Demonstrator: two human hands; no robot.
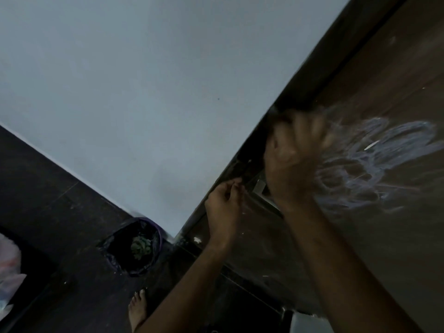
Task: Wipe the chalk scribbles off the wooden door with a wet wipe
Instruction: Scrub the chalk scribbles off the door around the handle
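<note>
The brown wooden door point(389, 236) fills the right side of the tilted view. Pale blue-white chalk scribbles point(374, 159) cover its middle. My right hand point(294, 152) is raised against the door at the left edge of the scribbles and is blurred by motion. No wet wipe shows clearly, and whatever lies under its fingers is hidden. My left hand point(223, 207) is lower, at the door's edge beside a metal latch plate point(260, 188). Its fingers are curled together, with nothing visible in them.
A grey-blue wall point(144, 92) stands left of the dark door frame point(312, 75). On the dark floor sits a bin with a black liner point(137, 246) holding something green. My bare foot point(138, 308) is below it. A plastic bag point(7, 267) lies at far left.
</note>
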